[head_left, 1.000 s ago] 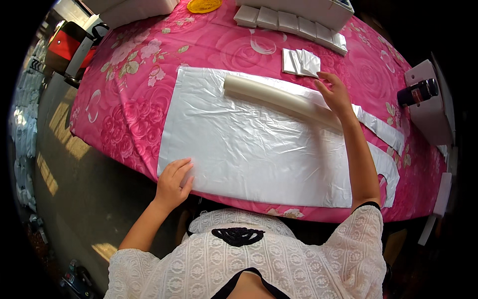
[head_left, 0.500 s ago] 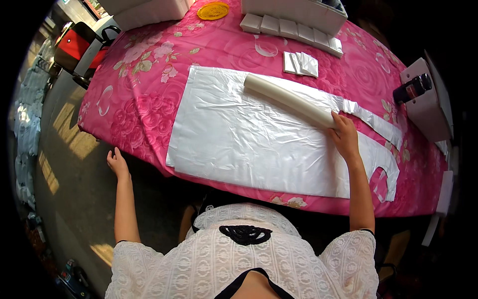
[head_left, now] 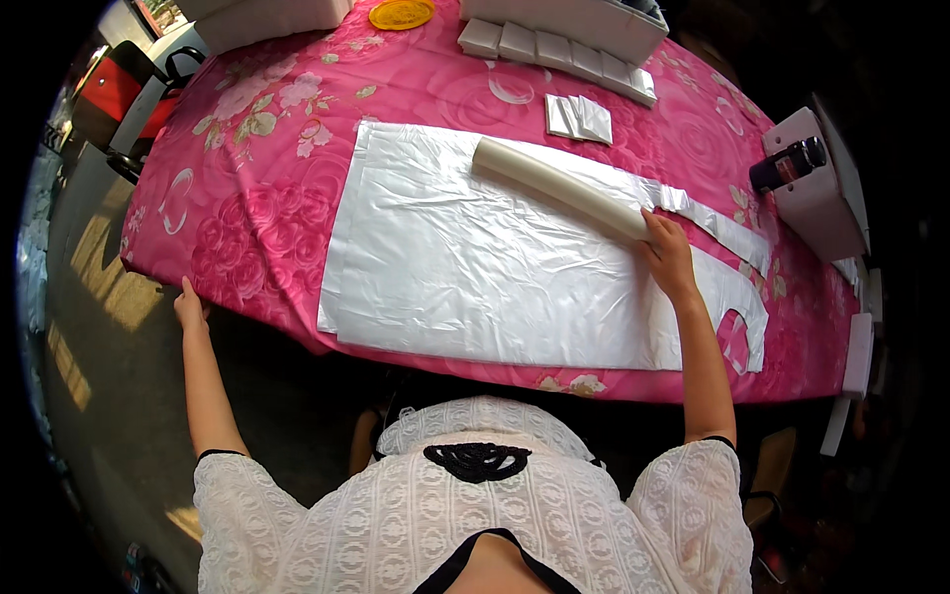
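White plastic vest-style bags lie flat in a thin stack on the table, their handle loops toward the right. Across the upper part of the stack rests a long pale cream tube, slanting down to the right. My right hand grips the tube's right end, fingers curled over it. At the table's front left edge is my left hand, a finger stretched up against the tablecloth's border and nothing visible held in it.
A pink floral tablecloth covers the table. Beyond the bags sit small folded white packets, a row of similar packets, white boxes and a yellow dish. A dark bottle leans by a white box at right.
My left hand has moved from beside the table to its front left edge. The whole view has shifted slightly; my right hand stays on the tube's end.
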Available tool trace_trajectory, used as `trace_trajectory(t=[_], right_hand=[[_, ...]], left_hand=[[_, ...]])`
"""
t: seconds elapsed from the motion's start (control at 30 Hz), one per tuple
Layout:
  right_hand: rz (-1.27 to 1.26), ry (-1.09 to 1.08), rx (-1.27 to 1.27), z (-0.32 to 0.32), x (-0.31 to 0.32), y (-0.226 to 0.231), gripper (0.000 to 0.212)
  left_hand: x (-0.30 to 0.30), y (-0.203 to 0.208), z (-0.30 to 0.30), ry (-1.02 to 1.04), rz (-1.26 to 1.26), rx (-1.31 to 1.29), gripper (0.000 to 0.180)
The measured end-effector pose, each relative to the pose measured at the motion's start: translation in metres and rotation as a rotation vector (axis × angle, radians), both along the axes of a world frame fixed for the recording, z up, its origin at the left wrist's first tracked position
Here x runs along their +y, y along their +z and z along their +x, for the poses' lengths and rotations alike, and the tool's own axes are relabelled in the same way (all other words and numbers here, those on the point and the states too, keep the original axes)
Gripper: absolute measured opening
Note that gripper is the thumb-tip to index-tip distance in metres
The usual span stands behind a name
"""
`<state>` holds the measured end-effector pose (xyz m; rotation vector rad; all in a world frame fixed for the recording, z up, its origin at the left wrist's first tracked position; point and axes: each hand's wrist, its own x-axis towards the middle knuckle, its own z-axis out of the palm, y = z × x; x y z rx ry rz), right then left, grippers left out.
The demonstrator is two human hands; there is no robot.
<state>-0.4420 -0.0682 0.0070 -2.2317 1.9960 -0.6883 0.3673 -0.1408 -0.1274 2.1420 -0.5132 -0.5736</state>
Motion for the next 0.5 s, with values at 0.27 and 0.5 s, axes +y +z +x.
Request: trace_trajectory(t=[0.27, 0.5], right_hand=[[-0.007, 0.015, -0.007, 0.003, -0.002, -0.002, 0.05], [-0.005, -0.01, 0.05, 0.003, 0.002, -0.001, 0.051]], left_hand=[[0.013, -0.022, 0.061, -0.105, -0.033, -0.29, 0.044], [0.008, -0.003, 0.031, -0.048, -0.097, 0.06, 0.041]])
